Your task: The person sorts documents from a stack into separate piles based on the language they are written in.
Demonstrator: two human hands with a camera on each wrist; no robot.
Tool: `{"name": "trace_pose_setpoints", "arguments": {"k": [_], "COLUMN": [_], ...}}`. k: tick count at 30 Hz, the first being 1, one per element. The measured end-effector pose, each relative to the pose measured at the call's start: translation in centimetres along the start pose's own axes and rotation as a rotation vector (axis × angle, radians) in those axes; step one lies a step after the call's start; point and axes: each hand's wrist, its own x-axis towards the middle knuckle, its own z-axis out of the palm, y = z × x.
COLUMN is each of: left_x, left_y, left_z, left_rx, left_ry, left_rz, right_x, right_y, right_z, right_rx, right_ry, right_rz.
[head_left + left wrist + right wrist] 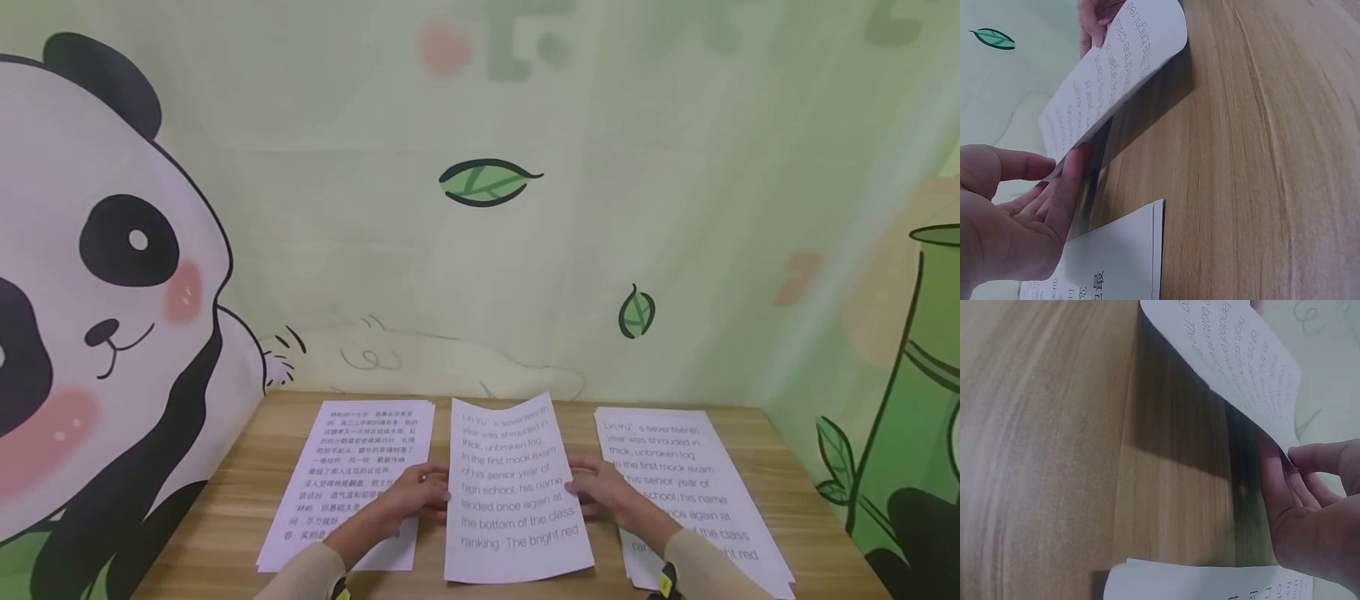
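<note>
Between both hands a sheet of paper (510,492) printed with large English text is held up off the wooden table, its surface slightly bowed. My left hand (411,500) pinches its left edge, thumb on the printed face and fingers behind, as the left wrist view shows. On the opposite edge my right hand (603,493) pinches in the same way; in the right wrist view the thumb (1313,456) presses the front near the edge. The sheet's shadow falls on the wood beneath it.
To the left lies a stack of papers (360,467) with Chinese text, partly under my left forearm. A stack of English-text papers (720,475) lies to the right, partly covered by my right forearm. Behind the wooden table (225,508) hangs a printed panda backdrop (337,208).
</note>
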Motion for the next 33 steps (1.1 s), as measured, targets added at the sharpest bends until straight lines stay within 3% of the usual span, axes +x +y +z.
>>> {"name": "trace_pose_setpoints", "arguments": {"k": [15, 26, 33], "left_x": [-0.1, -0.4, -0.2], "left_y": [0.8, 1.8, 2.2], "left_z": [0.5, 1.1, 2.0], "left_rx": [-0.013, -0.051, -0.06], "left_ry": [-0.027, -0.082, -0.091], "left_rz": [0.064, 0.154, 0.161], "right_x": [-0.9, -1.1, -1.0], "right_y": [-0.7, -0.7, 0.0], "right_z": [-1.6, -2.7, -3.7], "right_rx": [0.122, 0.1, 0.073], "right_ry": [-0.107, -0.061, -0.031], "right_rz": [-0.053, -0.063, -0.053]}}
